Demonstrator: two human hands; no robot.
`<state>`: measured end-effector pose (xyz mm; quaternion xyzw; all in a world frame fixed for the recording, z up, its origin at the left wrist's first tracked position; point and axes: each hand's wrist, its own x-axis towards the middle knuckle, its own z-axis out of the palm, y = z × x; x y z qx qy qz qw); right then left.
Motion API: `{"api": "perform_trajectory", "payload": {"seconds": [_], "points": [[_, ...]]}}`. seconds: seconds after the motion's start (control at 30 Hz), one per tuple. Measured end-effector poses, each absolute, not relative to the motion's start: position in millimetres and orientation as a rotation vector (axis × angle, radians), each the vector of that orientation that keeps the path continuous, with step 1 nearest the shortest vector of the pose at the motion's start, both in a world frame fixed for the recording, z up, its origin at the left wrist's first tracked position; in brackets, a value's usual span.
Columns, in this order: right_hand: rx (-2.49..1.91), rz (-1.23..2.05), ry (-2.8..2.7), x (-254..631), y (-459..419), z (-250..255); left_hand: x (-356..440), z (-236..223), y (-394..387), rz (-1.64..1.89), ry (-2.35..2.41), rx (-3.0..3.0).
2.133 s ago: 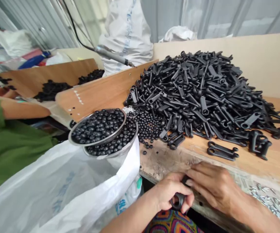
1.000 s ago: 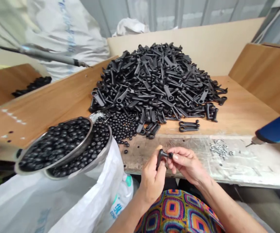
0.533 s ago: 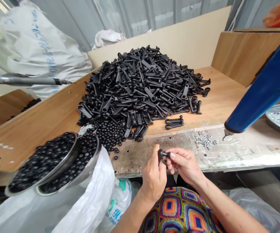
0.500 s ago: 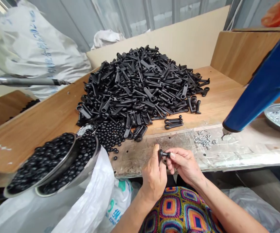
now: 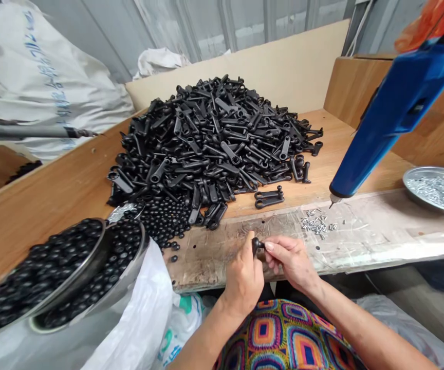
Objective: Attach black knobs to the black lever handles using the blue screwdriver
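My left hand is closed around a black crank handle held just over the front edge of the bench. The handle's peg points right, toward my right hand. Thumb and forefinger of that hand pinch the peg's end; whatever else sits between those fingertips is hidden. Behind my hands lie two similar crank handles, side by side. A little heap of small silver screws or pins is to the right of them.
A big pile of black crank handles fills the bench's middle. Small black round knobs spill beside metal bowls at left. A blue electric screwdriver hangs at right, near a metal dish of screws. Another tool juts in from the left.
My right fingertips have come closer to my left hand, so less of the peg shows between them. The view has shifted slightly, and the blue screwdriver appears further left.
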<state>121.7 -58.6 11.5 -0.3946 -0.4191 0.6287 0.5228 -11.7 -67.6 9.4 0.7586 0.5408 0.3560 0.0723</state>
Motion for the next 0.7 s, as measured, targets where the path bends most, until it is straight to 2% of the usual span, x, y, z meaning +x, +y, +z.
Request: {"api": "perform_trajectory", "payload": {"seconds": [0.17, 0.27, 0.5, 0.7], "points": [[-1.044, 0.487, -1.912, 136, -52, 10, -13, 18, -46, 0.6, 1.279, 1.459], [-1.055, 0.159, -2.174, 146, -45, 13, -18, 21, -37, 0.558, 1.155, 1.354], [-1.895, 0.046, -2.329, 167, 8, 31, -76, 19, -45, 1.079, 1.47, 1.459], [-2.129, 0.035, -2.265, 164, 43, 44, -122, -6, -60, 1.252, 1.741, 1.284]]}}
